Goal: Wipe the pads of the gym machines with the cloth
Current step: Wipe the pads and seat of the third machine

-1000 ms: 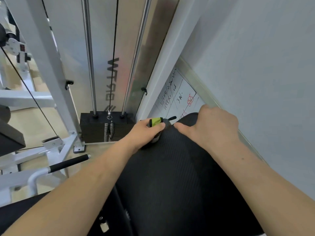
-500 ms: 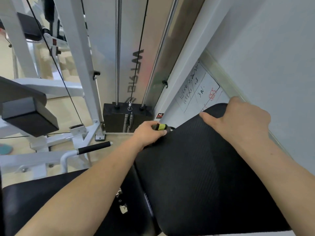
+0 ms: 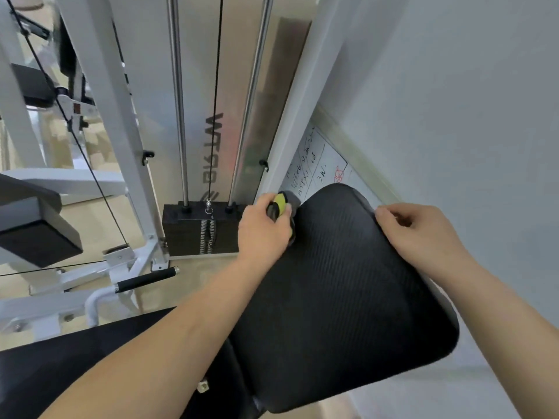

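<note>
Here, the biggest thing before us is the pale grey painted wall (image 3: 469,101), filling the view from 12 to 4 o'clock. Next comes the white steel frame of the cable machine (image 3: 99,116), rising between 9 and 12 o'clock. Its two chrome guide rods (image 3: 178,101) and thin black cable (image 3: 216,86) run down to the black iron weight stack (image 3: 187,234) just left of centre.

The wide black ribbed vinyl back pad (image 3: 348,291) spreads from the centre toward 5 o'clock, its rounded top end pointing to 12. A flat black seat pad (image 3: 75,367) lies at 7 o'clock, partly under our left forearm. A white board with handwritten notes (image 3: 320,164) stands beyond the back pad's top end, between the frame and the wall.

Our right hand (image 3: 423,234) sits at 3 o'clock on the back pad's right edge, fingers curled at that edge and gripping it. Our left hand (image 3: 263,231) is at the pad's upper left corner, just above centre, with its fingers wrapped tight. A short black rubber-gripped handle bar (image 3: 145,281) juts out at 8 o'clock.

Smallest is what our left hand holds: a bunched grey cloth with a yellow-green band (image 3: 282,204), poking out above the knuckles and lying against the back pad's corner.
</note>
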`<act>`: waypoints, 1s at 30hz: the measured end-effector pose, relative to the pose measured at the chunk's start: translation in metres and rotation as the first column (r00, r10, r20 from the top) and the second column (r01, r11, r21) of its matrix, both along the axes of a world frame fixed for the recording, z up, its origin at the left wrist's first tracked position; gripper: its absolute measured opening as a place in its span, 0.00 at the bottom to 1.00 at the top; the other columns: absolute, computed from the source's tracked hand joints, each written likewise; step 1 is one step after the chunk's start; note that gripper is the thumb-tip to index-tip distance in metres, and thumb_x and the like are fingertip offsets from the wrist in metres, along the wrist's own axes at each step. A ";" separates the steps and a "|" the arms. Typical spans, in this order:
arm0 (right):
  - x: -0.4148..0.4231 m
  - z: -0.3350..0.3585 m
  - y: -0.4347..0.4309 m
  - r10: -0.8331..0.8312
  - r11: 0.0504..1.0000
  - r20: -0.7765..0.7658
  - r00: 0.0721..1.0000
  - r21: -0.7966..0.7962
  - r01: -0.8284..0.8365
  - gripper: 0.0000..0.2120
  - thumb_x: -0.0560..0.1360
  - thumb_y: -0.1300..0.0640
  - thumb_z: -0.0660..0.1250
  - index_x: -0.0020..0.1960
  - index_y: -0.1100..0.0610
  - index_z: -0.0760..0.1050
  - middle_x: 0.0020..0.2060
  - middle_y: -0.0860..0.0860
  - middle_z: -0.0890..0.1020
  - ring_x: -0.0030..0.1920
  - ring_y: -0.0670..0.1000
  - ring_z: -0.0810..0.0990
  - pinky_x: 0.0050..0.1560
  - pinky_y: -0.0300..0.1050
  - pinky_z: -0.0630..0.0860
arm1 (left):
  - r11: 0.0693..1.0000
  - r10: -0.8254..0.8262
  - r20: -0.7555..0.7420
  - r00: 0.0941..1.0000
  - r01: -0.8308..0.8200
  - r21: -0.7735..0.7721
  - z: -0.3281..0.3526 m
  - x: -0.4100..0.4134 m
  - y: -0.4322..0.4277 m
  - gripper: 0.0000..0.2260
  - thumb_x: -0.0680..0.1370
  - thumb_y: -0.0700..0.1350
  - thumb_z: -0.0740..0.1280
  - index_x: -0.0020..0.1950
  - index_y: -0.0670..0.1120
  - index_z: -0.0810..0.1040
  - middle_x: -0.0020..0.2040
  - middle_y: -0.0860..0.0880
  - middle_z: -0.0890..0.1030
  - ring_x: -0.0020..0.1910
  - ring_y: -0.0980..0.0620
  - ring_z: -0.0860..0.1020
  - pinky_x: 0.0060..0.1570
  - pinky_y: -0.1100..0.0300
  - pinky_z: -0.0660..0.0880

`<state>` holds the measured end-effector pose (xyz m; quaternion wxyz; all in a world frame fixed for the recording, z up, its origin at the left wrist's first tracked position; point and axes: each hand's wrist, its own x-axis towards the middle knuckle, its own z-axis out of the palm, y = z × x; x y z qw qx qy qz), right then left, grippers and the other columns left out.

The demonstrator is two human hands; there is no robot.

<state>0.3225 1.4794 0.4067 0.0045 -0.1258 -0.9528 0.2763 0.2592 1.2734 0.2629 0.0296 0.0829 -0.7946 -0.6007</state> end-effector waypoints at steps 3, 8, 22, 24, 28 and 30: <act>0.030 0.002 0.021 -0.090 0.996 -0.001 0.996 0.012 0.090 0.15 0.81 0.48 0.65 0.41 0.50 0.85 0.36 0.38 0.85 0.43 0.39 0.82 0.42 0.39 0.72 | 0.992 -0.069 -0.283 0.957 0.036 -0.121 0.051 0.029 0.052 0.19 0.79 0.47 0.71 0.70 0.54 0.76 0.61 0.45 0.74 0.59 0.46 0.72 0.62 0.54 0.69; 0.077 -0.004 0.038 -0.209 0.978 -0.051 0.977 -0.039 0.207 0.12 0.80 0.46 0.67 0.42 0.49 0.86 0.37 0.41 0.86 0.43 0.42 0.83 0.45 0.44 0.75 | 0.975 -0.212 -0.306 0.928 0.177 -0.137 0.015 0.136 0.092 0.31 0.71 0.38 0.72 0.71 0.56 0.69 0.63 0.44 0.69 0.62 0.42 0.72 0.65 0.50 0.71; 0.181 -0.044 0.075 -0.375 0.636 -0.002 0.927 -0.728 0.256 0.13 0.86 0.49 0.60 0.52 0.49 0.84 0.53 0.49 0.87 0.57 0.51 0.84 0.58 0.56 0.83 | 0.906 -0.373 -0.366 0.853 0.250 -0.341 0.054 0.205 0.135 0.36 0.74 0.44 0.69 0.80 0.62 0.63 0.72 0.45 0.63 0.69 0.42 0.63 0.71 0.46 0.67; 0.191 -0.050 0.081 -0.401 0.500 0.083 0.912 -0.814 0.294 0.14 0.86 0.49 0.58 0.56 0.52 0.82 0.58 0.51 0.86 0.57 0.53 0.84 0.59 0.56 0.82 | 0.855 -0.399 -0.367 0.840 0.197 -0.480 0.037 0.216 0.148 0.38 0.72 0.43 0.73 0.79 0.61 0.65 0.70 0.41 0.65 0.64 0.38 0.65 0.65 0.41 0.73; 0.213 -0.075 0.076 -0.344 0.463 0.249 0.905 -0.793 0.395 0.17 0.85 0.45 0.60 0.65 0.54 0.78 0.60 0.56 0.83 0.54 0.56 0.84 0.57 0.56 0.84 | 0.770 -0.441 -0.297 0.847 0.187 -0.610 -0.010 0.244 0.130 0.39 0.71 0.43 0.77 0.77 0.58 0.61 0.64 0.42 0.68 0.58 0.40 0.70 0.52 0.44 0.79; 0.231 -0.093 0.061 -0.297 0.492 0.336 0.894 -0.748 0.445 0.15 0.85 0.44 0.60 0.63 0.53 0.75 0.60 0.56 0.82 0.57 0.58 0.84 0.60 0.59 0.83 | 0.749 -0.392 -0.100 0.914 0.255 -0.612 -0.042 0.270 0.106 0.35 0.74 0.44 0.74 0.76 0.57 0.61 0.64 0.44 0.68 0.59 0.40 0.72 0.53 0.45 0.78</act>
